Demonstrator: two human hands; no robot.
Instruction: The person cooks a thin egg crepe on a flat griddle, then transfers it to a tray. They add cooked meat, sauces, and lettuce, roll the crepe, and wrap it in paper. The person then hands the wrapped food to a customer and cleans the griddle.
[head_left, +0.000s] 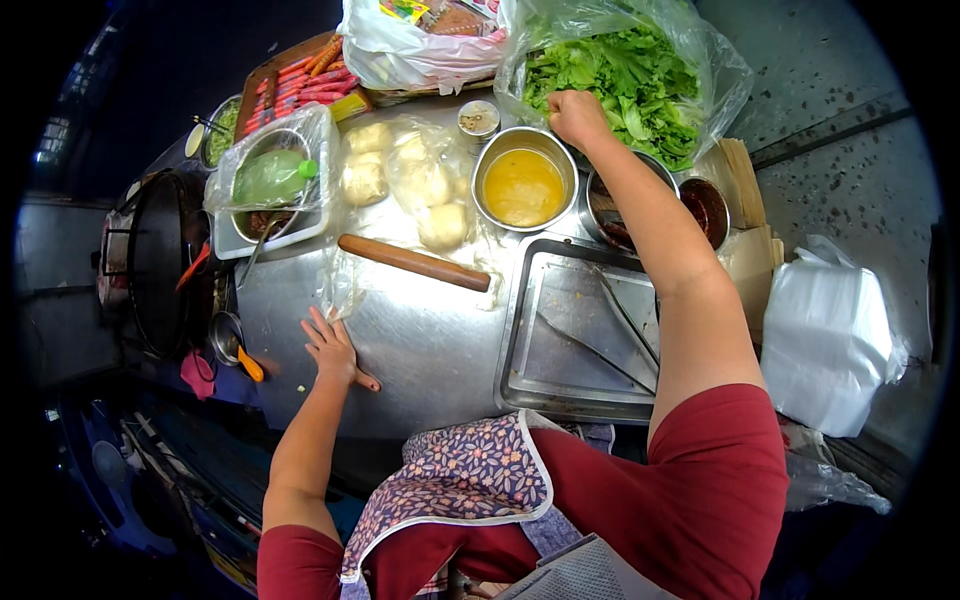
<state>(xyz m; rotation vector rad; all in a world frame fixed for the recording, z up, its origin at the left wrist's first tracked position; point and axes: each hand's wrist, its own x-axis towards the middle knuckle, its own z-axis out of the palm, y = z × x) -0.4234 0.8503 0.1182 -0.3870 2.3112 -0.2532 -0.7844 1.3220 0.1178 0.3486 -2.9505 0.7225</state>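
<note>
My left hand [335, 352] lies on the metal worktop [420, 345] with its fingers spread, just below a loose strip of clear plastic. My right hand [578, 118] is curled closed at the near left edge of the lettuce [635, 85], which fills a clear plastic bag. Whatever its fingers hold, if anything, is hidden. Just below that hand stands a metal pot of yellow liquid [523, 188]. A wooden rolling pin [412, 262] lies in front of the pale dough pieces [365, 165], partly under clear plastic.
A metal tray [565, 290] with tongs [628, 318] lies at the right. Dark sauce containers [705, 212] stand behind it. At left are a green-capped bottle [272, 178] in a white tub, a black griddle [160, 265] and an orange-handled ladle [250, 366]. Sausages [300, 90] lie behind.
</note>
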